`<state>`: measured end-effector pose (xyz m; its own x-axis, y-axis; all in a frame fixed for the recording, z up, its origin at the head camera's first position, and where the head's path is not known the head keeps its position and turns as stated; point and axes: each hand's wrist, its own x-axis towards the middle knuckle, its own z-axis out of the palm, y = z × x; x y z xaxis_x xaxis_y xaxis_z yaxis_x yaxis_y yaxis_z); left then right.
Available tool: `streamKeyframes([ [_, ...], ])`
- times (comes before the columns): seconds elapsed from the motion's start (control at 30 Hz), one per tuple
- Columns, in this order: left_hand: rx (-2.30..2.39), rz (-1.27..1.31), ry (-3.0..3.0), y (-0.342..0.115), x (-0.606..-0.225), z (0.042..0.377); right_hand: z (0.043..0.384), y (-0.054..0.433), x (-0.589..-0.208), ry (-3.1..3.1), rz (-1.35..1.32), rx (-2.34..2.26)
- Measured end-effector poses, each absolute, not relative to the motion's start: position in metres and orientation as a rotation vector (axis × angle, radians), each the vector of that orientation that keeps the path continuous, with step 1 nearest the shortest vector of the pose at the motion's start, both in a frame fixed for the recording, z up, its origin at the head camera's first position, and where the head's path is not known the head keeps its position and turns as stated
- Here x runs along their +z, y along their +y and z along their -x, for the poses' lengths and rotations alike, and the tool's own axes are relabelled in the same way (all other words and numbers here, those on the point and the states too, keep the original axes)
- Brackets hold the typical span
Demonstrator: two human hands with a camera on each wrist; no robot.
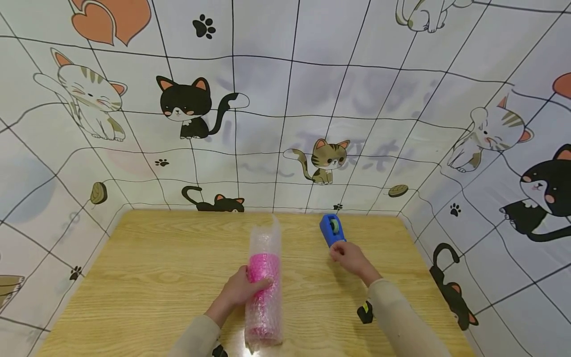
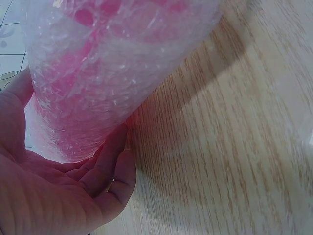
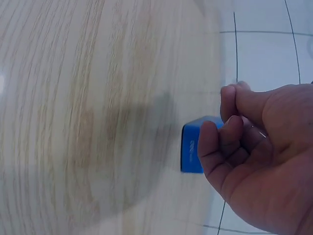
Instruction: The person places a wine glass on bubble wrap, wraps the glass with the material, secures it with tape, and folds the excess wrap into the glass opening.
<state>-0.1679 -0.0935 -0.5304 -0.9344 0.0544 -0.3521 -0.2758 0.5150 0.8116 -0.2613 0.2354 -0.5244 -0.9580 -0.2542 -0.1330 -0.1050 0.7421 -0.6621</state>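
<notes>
a pale wood-grain bench (image 1: 169, 258) fills the lower middle for us, closed in at the back and both sides by white sheeting (image 1: 267, 89) with black grid lines, cartoon cats and paw prints; we see creases, and faint greyish lettering ghosting through at the back. the pink bubble-wrapped roll (image 1: 263, 317) lies on the bench near its middle, pointing away from us, and the blue tape dispenser (image 1: 327, 235) sits farther off to the right.

only the head view gives us both sleeves and the pale green tape roll (image 1: 334, 226). the left wrist view adds how the left hand (image 1: 243, 287) has its grip — thumb on one side, fingers bent around the other, firmly on the roll. the right wrist view shows us small pale lettering on the dispenser's end, and the right hand (image 1: 354, 259) with fingers curled in and thumb meeting forefinger, just beside the dispenser — we cannot tell whether anything thin is between them.

the clear wrap encloses the pink item, running past it at the far end; the dispenser holds the tape roll.
</notes>
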Motion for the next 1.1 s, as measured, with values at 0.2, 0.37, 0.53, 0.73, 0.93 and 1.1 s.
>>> streamKeyframes([
  [0.2,1.388,0.191,2.428,-0.094,-0.530,0.167,0.258,0.216,-0.513,2.711,0.431,-1.040],
  [0.37,1.396,0.191,2.424,-0.094,-0.530,0.168,0.255,0.197,-0.501,2.655,0.567,-1.077],
  [0.53,1.397,0.184,2.429,-0.093,-0.531,0.168,0.250,0.175,-0.492,2.606,0.688,-1.065],
  [0.73,1.390,0.174,2.451,-0.092,-0.531,0.169,0.244,0.146,-0.484,2.553,0.834,-1.048],
  [0.93,1.387,0.156,2.460,-0.092,-0.530,0.168,0.238,0.122,-0.479,2.499,0.858,-1.012],
  [1.1,1.397,0.154,2.451,-0.092,-0.529,0.167,0.235,0.110,-0.481,2.470,0.850,-1.010],
])
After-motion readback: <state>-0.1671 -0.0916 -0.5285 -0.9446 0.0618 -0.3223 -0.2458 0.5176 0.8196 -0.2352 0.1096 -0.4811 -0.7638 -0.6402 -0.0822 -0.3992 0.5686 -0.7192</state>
